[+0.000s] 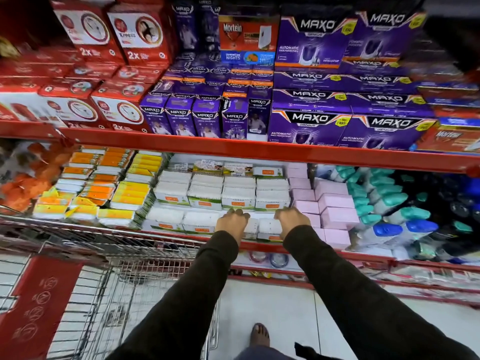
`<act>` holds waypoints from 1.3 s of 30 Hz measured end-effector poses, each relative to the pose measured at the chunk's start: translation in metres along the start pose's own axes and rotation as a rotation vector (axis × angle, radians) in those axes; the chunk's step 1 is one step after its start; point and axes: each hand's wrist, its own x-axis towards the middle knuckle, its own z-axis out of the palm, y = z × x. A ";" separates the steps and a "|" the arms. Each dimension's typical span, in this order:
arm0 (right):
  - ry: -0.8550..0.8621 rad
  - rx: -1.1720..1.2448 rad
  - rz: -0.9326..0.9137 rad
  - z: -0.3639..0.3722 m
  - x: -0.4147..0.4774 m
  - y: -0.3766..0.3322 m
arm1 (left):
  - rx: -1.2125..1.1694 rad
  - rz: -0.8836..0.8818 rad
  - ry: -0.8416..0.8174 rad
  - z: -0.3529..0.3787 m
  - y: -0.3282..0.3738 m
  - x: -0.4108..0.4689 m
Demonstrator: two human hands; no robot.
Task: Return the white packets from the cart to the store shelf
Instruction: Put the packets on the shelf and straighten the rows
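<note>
Both hands are at the shelf front: the left hand (233, 219) and the right hand (290, 218) each have their grip clamped on the ends of a small stack of white packets (261, 227), pressing it into the front row of the store shelf (259, 149), right beside the pink boxes (335, 203) and touching the white packets already lined up to the left. The risk, as I read it: this stack sits close to the red front lip, so if either hand lets go before it is pushed fully back, the outer packets could tip forward and drop to the floor. Squeezing from both ends could also bow the stack, since these look like soft, film-wrapped bundles that give under pressure, and a bulge might nudge the neighbouring pink boxes out of line. The packets are flat, rectangular, glossy white with small orange labels; the pink boxes look like stiff card with crisp corners. The cart (109, 255) is bare wire mesh, sitting low at left, and I can't make out any packets left in it, though much of the basket is blurred.
</note>
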 end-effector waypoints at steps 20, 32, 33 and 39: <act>-0.098 2.569 1.030 0.035 -0.006 -0.015 | -2.447 -1.151 0.123 0.001 0.035 -0.009; -0.147 2.384 0.965 0.016 0.030 -0.014 | -2.430 -1.084 0.220 -0.010 0.021 0.026; -0.174 2.339 0.960 0.015 0.030 -0.013 | -2.444 -1.081 0.208 -0.010 0.019 0.028; -0.328 2.185 0.954 0.012 0.030 -0.010 | -2.607 -1.070 0.189 -0.013 0.015 0.027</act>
